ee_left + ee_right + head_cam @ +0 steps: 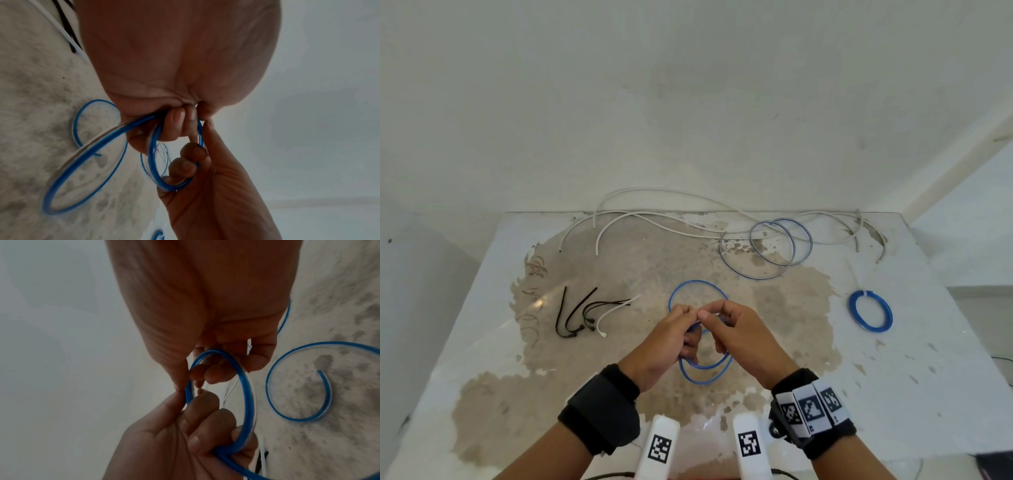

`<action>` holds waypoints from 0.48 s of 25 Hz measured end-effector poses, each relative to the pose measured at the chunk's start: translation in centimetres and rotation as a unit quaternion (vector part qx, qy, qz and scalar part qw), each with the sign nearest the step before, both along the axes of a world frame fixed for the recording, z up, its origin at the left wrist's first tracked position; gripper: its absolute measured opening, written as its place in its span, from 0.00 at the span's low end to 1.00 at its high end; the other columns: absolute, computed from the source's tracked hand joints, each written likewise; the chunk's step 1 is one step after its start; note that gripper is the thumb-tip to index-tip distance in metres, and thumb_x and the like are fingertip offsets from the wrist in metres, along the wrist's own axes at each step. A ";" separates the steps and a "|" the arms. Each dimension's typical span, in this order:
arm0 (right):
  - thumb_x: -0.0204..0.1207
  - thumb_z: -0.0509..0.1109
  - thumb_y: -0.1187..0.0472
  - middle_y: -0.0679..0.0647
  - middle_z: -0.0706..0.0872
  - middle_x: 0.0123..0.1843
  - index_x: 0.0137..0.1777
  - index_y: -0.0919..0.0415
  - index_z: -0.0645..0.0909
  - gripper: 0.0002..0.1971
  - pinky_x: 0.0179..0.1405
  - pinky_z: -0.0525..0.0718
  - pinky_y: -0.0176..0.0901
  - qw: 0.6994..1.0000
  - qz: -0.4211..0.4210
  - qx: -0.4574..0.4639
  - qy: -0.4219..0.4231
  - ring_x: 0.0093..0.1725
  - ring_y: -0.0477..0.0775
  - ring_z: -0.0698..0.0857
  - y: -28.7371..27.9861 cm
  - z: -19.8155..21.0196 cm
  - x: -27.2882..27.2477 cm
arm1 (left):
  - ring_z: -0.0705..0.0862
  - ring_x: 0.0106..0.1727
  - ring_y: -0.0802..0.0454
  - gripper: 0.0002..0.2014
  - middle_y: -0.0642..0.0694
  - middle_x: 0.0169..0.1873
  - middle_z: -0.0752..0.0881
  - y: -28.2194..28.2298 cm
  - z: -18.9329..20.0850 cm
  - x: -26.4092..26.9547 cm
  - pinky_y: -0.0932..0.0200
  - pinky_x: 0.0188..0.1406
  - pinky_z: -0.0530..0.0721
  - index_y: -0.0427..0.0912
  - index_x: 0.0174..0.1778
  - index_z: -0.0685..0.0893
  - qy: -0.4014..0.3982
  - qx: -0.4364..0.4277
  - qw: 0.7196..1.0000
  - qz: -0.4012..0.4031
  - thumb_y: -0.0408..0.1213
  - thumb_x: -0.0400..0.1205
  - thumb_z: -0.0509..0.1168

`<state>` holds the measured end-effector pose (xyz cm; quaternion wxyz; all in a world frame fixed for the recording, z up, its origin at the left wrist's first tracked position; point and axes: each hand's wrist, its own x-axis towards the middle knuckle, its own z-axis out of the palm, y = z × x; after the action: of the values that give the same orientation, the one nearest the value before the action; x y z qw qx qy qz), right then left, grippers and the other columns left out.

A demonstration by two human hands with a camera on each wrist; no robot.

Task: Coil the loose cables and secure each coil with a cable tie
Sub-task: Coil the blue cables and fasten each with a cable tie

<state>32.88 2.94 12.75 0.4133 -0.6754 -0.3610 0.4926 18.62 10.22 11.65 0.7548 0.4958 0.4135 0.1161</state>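
Both hands meet above the middle of the table (893, 394) on a blue cable (705, 378) wound into a few loops. My left hand (690, 313) has its fingers (180, 120) curled round the gathered loops (153, 162). My right hand (703, 315) pinches the cable at the top with thumb and forefinger, and its other fingers (211, 373) curl inside a loop (245, 394). One loop (688, 282) sticks out beyond the fingertips, and its free end (324, 378) curls over the table. A thin pale strand runs by the fingers; I cannot tell what it is.
A finished blue coil (870, 310) with a white tie lies at the right. Another loose blue cable (774, 246) and long white cables (654, 219) lie along the back wall. Black and white cable ties (582, 315) lie at the left.
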 end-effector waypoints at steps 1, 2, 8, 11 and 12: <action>0.83 0.73 0.49 0.44 0.84 0.29 0.51 0.56 0.88 0.10 0.34 0.80 0.36 1.000 0.002 -0.008 -0.002 0.30 0.44 0.82 0.1 -0.1 0.1 | 0.64 0.26 0.57 0.10 0.56 0.25 0.69 0.1 0.2 0.0 0.47 0.45 0.73 0.42 0.51 0.74 0.008 0.007 1.000 -0.001 0.42 0.92 0.51; 0.82 0.74 0.49 0.44 0.85 0.31 0.49 0.57 0.88 0.11 0.35 0.81 0.37 1.000 0.006 -0.020 -0.002 0.31 0.44 0.84 0.2 -0.1 0.2 | 0.64 0.25 0.57 0.10 0.55 0.24 0.68 0.1 0.3 -0.1 0.47 0.44 0.74 0.43 0.48 0.73 0.014 0.014 1.000 -0.002 0.41 0.92 0.52; 0.80 0.76 0.50 0.49 0.87 0.33 0.46 0.63 0.88 0.14 0.33 0.79 0.29 1.000 -0.018 -0.006 -0.024 0.35 0.45 0.87 0.5 0.0 0.5 | 0.75 0.28 0.56 0.15 0.53 0.27 0.73 1.0 -0.3 -0.6 0.47 0.49 0.84 0.38 0.55 0.81 0.008 0.037 0.999 -0.037 0.44 0.92 0.54; 0.81 0.76 0.52 0.48 0.86 0.31 0.45 0.62 0.88 0.12 0.31 0.78 0.32 0.999 -0.041 -0.006 0.004 0.33 0.45 0.85 0.7 0.3 0.8 | 0.81 0.34 0.54 0.15 0.55 0.28 0.77 1.7 -0.5 -1.2 0.40 0.60 0.85 0.39 0.50 0.83 0.004 0.075 0.995 -0.072 0.45 0.92 0.56; 0.81 0.76 0.52 0.47 0.85 0.31 0.44 0.60 0.88 0.11 0.30 0.79 0.33 0.999 -0.042 -0.010 0.014 0.32 0.45 0.85 0.7 0.4 0.9 | 0.81 0.34 0.54 0.15 0.55 0.28 0.77 1.8 -0.5 -1.4 0.40 0.60 0.85 0.40 0.48 0.83 0.008 0.086 0.993 -0.077 0.44 0.92 0.56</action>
<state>33.77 3.68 13.20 0.4317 -0.6873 -0.3215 0.4877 17.26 12.03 11.18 0.7128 0.5902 0.3683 0.0891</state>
